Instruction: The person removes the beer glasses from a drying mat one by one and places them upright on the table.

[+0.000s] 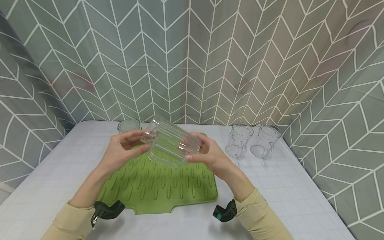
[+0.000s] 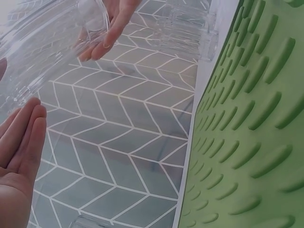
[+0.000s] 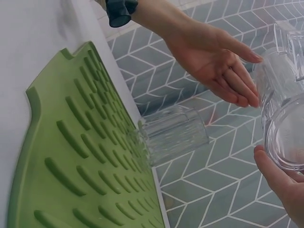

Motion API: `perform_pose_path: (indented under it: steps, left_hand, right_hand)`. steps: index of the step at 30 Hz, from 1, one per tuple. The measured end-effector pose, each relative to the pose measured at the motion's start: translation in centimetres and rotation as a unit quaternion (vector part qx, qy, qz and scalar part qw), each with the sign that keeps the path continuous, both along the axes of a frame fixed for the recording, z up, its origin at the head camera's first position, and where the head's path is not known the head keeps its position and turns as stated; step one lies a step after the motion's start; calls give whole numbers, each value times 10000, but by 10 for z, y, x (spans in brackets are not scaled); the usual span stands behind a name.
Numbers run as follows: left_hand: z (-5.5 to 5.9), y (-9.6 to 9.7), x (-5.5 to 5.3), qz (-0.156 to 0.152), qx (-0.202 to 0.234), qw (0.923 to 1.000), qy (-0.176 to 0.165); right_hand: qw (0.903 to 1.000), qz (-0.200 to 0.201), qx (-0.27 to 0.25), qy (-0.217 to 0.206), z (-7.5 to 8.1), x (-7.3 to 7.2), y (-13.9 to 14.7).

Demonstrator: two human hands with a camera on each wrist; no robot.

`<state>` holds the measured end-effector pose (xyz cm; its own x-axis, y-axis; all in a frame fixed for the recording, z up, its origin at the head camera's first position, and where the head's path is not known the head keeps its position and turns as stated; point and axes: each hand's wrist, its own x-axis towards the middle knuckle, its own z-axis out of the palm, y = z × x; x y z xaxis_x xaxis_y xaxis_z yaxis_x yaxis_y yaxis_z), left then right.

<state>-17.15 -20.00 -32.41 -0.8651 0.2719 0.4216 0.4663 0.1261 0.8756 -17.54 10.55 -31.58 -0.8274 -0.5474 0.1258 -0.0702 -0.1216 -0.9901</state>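
A clear glass mug (image 1: 169,143) is held tilted on its side above the green ridged mat (image 1: 168,190), its handle (image 1: 163,161) turned toward the front. My left hand (image 1: 120,150) pinches its left end between thumb and fingers. At the other end, my right hand (image 1: 214,155) grips the mug, thumb in front and fingers behind. The right wrist view shows the round glass base (image 3: 292,133) close to the right fingers. In the left wrist view, the left fingers (image 2: 31,137) reach the lower end of the mug.
Another clear glass (image 1: 129,125) stands at the mat's back left corner, partly hidden by the left hand. Two clear glass mugs, one nearer (image 1: 239,140) and one farther right (image 1: 265,141), stand at the back right of the white table (image 1: 285,200). A patterned curtain (image 1: 186,66) surrounds the table's back and sides.
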Motion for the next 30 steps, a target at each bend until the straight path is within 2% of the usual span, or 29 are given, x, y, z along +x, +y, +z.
perform_pose_path:
  steps: [6, 8, 10, 15, 24, 30]
  left_hand:
    - [-1, 4, -1, -269, 285, 9992, 102]
    - [-1, 5, -2, -467, 444, 9978, 146]
    - [-2, 7, -2, -503, 439, 9974, 254]
    - [-3, 10, -2, -415, 266, 9983, 323]
    - [-4, 14, 0, 11, -91, 9999, 53]
    - [-7, 19, 2, 116, -308, 9993, -167]
  right_hand:
    - [9999, 108, 61, 44, -3, -1, -2]
    - [9998, 147, 95, 26, -4, -1, -3]
    - [9998, 156, 140, 5, -5, -1, -4]
    - [9995, 182, 251, 4, -6, 0, -6]
    - [9988, 320, 367, -6, -9, 0, -9]
    - [9983, 406, 426, 13, -12, 0, -10]
